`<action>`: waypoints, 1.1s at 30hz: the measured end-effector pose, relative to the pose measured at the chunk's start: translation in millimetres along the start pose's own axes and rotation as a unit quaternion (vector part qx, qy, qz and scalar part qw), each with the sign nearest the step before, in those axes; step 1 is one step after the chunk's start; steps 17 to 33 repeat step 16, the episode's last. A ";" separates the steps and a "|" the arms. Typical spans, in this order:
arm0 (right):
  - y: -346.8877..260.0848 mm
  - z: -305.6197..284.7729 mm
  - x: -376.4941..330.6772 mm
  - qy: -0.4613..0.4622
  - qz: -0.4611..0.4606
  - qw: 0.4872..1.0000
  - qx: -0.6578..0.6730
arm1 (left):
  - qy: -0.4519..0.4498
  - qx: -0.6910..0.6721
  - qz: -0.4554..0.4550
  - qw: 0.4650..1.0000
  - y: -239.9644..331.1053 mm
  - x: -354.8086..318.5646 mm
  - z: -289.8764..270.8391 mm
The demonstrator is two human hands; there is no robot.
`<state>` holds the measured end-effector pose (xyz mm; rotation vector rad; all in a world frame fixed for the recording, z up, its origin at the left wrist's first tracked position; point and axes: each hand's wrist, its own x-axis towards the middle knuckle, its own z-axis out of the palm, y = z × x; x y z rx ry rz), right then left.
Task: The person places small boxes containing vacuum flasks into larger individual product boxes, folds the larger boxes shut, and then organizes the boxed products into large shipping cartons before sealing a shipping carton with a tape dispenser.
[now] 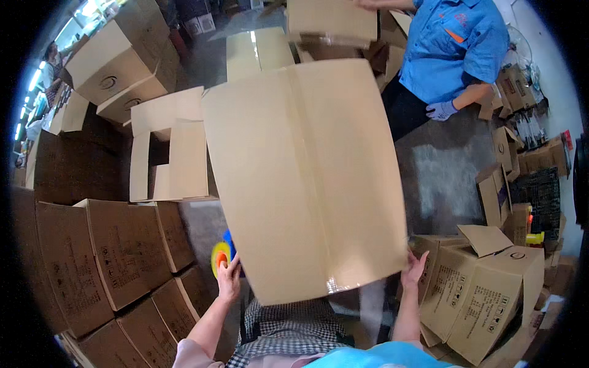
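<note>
A large cardboard box [307, 178] fills the middle of the view, with a strip of clear tape along its top seam and over its near edge. Beside its near left edge my left hand [228, 283] is closed on a tape dispenser [220, 254] with a yellow and orange wheel and a blue part, some of it hidden behind the box. At the near right corner my right hand [415, 271] is open, its fingers stretched upward along the cardboard. Whether its palm bears on the box I cannot tell.
Closed cartons [123, 257] are stacked at left, with an open-flapped box [178, 156] beyond them. A co-worker in a blue shirt [451, 49] and a glove stands at far right, one hand on another box [331, 21]. Opened printed cartons [472, 294] lie at near right.
</note>
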<state>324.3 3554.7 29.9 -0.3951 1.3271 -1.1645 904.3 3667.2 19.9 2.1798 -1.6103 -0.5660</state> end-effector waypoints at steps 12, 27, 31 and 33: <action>78.5 254.4 116.2 0.040 -0.031 0.595 -0.802 | -0.052 -0.136 -0.276 0.950 -111.5 87.8 116.8; 162.2 210.2 149.0 0.229 -0.274 0.397 -0.845 | -0.097 -0.126 -0.140 0.977 -117.6 93.0 56.8; 162.2 210.2 149.0 0.229 -0.274 0.397 -0.845 | -0.097 -0.126 -0.140 0.977 -117.6 93.0 56.8; 162.2 210.2 149.0 0.229 -0.274 0.397 -0.845 | -0.097 -0.126 -0.140 0.977 -117.6 93.0 56.8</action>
